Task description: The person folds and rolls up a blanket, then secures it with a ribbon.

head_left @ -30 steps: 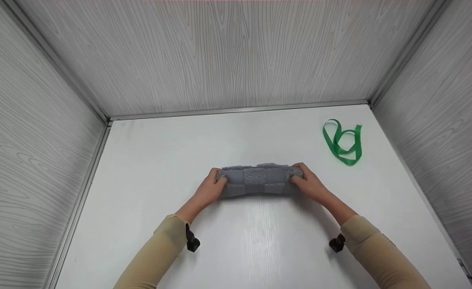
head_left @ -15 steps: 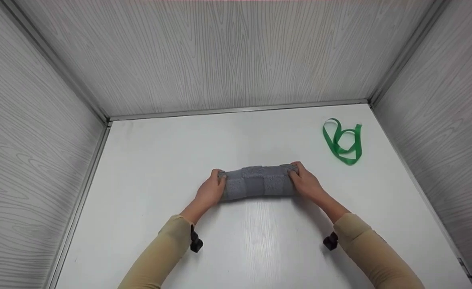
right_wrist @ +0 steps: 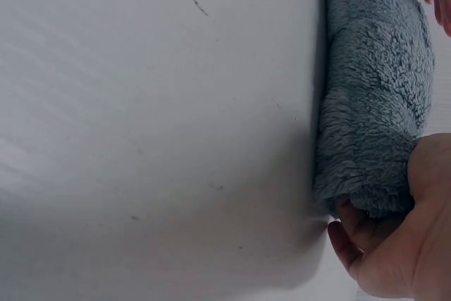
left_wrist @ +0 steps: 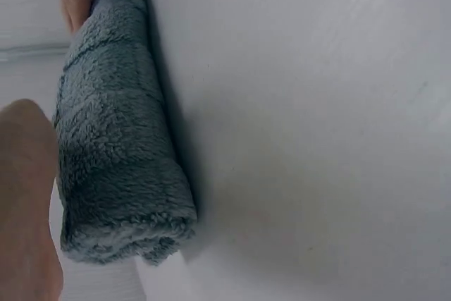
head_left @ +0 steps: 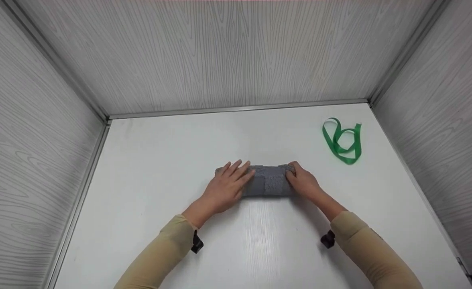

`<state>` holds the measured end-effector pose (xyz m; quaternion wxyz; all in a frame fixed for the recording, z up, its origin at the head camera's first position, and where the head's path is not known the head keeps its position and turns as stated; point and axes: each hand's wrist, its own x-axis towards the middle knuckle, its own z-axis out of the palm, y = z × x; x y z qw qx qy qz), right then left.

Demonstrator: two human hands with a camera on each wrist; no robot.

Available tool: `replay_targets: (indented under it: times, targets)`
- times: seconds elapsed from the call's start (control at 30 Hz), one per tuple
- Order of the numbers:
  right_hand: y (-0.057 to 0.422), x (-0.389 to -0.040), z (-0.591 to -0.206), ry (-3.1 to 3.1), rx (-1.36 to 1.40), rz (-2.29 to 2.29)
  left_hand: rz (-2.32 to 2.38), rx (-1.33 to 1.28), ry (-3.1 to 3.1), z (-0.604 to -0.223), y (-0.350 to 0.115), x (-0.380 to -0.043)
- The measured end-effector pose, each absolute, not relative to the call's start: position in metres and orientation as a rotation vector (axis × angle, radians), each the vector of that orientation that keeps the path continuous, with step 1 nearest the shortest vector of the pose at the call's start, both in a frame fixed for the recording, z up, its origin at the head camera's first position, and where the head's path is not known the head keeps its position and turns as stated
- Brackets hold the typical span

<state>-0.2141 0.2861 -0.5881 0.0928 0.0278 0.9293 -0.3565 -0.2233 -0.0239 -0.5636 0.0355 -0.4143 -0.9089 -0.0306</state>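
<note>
A grey-blue fluffy towel (head_left: 274, 182), rolled into a thick cylinder with a checked pattern, lies crosswise on the white table. My left hand (head_left: 226, 186) rests flat over the roll's left part, its fingers straight and spread. At the right end, my right hand (head_left: 304, 182) grips the roll, thumb on the near side. The left wrist view has the towel (left_wrist: 120, 132) with its coiled left end towards the camera. In the right wrist view, fingers (right_wrist: 345, 244) of the right hand curl at the towel's (right_wrist: 373, 89) end.
A loosely looped green ribbon (head_left: 355, 148) lies on the table (head_left: 171, 148) at the back right. Wood-grained panels (head_left: 236, 56) wall the table in at the back and both sides. A small black device sits at each wrist.
The towel has rolled over a little between the hands, its pattern shifting. My left hand has let go of the left end and moved onto the top; the right hand keeps its grip.
</note>
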Motion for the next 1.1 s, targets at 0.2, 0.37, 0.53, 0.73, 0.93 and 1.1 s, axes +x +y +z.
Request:
replay_targets:
  times: [0.2,0.37,0.53,0.73,0.93,1.1]
  targets:
    - [0.286,-0.211,-0.584,2.809,0.057,-0.992,-0.001,-1.312,-2.942,-0.574,-0.022,-0.219]
    - [0.289,-0.210,-0.579,3.043,-0.059,-0.896,-0.074,-1.310,-2.974,-0.574,-0.022,-0.223]
    - [0.283,-0.205,-0.569,3.256,-0.539,-0.569,-0.088,-1.328,-2.980,-0.573,-0.023,-0.224]
    - [0.275,-0.190,-0.578,3.121,-0.870,-0.244,-0.152,-1.327,-2.991,-0.573,-0.025,-0.225]
    - [0.279,-0.180,-0.595,3.060,-0.838,-0.231,-0.161,-1.327,-3.027,-0.579,-0.028,-0.225]
    - [0.280,-0.178,-0.600,3.019,-0.840,-0.226,-0.087,-1.327,-3.038,-0.587,-0.030,-0.223]
